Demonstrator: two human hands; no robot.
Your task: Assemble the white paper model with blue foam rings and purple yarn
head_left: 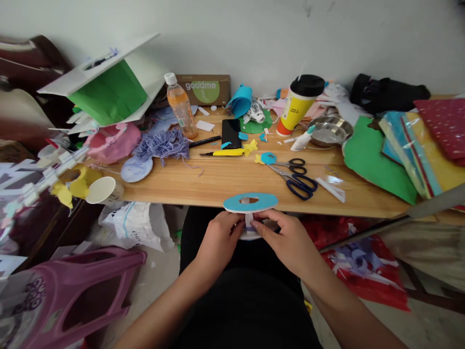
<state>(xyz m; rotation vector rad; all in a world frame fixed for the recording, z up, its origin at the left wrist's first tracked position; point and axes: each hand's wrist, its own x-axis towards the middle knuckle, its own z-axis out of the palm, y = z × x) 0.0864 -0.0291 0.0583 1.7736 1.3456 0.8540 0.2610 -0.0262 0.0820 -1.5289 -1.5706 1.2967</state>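
Between my hands, just off the table's front edge, is a paper craft piece with a blue ring-shaped top, a pale upright strip under it and a whitish disc below. My left hand grips it from the left, its fingertips tucked beneath the ring. From the right, my right hand pinches it, thumb against the upright strip. On the table beyond lie two pairs of scissors, a yellow utility knife and a black phone. Some inner fingers are hidden by the piece.
A tea bottle, lavender yarn and a paper cup stand left. At right are a yellow drink cup, a metal bowl and green sheet. A purple stool stands lower left; a grey bar crosses lower right.
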